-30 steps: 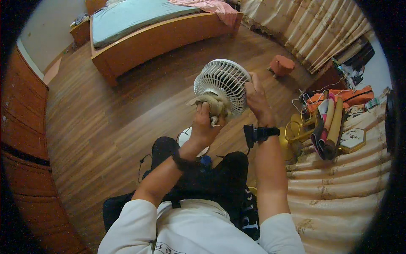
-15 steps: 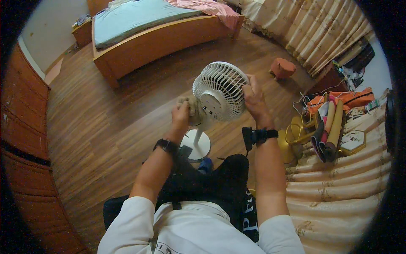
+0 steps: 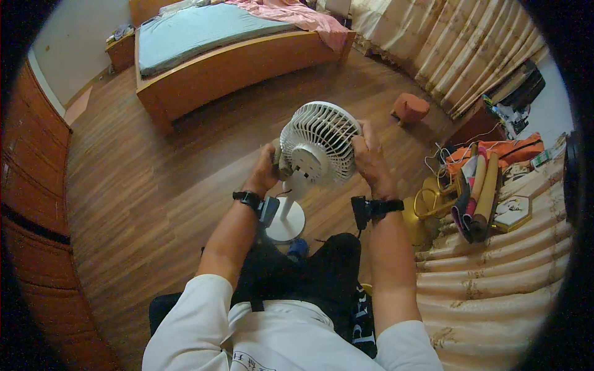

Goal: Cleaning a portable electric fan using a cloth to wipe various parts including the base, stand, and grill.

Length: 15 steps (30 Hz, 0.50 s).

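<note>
A white standing fan [image 3: 325, 133] is in front of me, its caged head tilted and its round white base [image 3: 286, 221] on the floor near my blue-shod foot. My right hand [image 3: 370, 151] grips the right rim of the cage. On the opposite side my left hand [image 3: 265, 168] is closed on a greenish-grey cloth [image 3: 283, 159], pressed against the left edge of the cage. Part of the cloth is hidden behind my fingers. Both wrists wear black straps with small devices.
A bed [image 3: 210, 37] with a light blue sheet stands far ahead. An orange-red stool [image 3: 411, 107] is at the far right. Nearer on the right, rolled mats [image 3: 484, 191], a gold-coloured stand [image 3: 427, 204] and an orange bag [image 3: 507, 151] lie by the curtains. Wooden doors [image 3: 34, 167] line the left.
My left hand has moved from the back of the fan head to the cage's left edge with the cloth. The fan head and my right hand sit slightly lower in view.
</note>
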Motion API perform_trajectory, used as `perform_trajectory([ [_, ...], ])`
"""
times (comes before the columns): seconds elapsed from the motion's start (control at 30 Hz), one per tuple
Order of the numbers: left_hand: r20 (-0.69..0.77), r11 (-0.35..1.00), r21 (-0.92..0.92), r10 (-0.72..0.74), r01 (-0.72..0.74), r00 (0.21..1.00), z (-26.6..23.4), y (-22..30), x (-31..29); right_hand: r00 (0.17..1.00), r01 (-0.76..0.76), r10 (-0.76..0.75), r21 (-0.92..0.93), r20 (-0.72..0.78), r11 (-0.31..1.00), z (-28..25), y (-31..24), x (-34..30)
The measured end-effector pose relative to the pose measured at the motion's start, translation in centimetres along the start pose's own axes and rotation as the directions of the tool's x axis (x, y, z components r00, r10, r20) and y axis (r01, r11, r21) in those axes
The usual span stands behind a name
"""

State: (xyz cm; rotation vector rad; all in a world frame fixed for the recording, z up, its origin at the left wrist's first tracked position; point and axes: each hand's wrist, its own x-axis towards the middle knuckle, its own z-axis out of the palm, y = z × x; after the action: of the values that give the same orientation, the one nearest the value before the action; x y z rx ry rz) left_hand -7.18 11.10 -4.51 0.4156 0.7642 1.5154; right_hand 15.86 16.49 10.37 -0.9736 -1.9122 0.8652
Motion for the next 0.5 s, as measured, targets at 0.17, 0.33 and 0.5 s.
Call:
perform_trajectory([
  [0.17, -0.019, 0.992, 0.051, 0.120, -0.119, 0.993, -0.3, -0.8, -0.6, 1.000, -0.016, 0.016, 0.019, 0.002, 1.000, -0.2, 0.9, 0.1],
  [0.33, -0.101, 0.984, -0.028, 0.174, -0.178, 0.980, -0.1, 0.2, -2.1, 0.998, 0.058, -0.058, -0.007, 0.003, 0.998, -0.2, 2.6, 0.5],
  [0.5, -0.110, 0.990, -0.130, 0.037, -0.051, 0.993, 1.0, 0.3, -3.8, 1.000, 0.016, -0.016, 0.012, 0.000, 1.000, 0.1, 2.1, 0.4],
])
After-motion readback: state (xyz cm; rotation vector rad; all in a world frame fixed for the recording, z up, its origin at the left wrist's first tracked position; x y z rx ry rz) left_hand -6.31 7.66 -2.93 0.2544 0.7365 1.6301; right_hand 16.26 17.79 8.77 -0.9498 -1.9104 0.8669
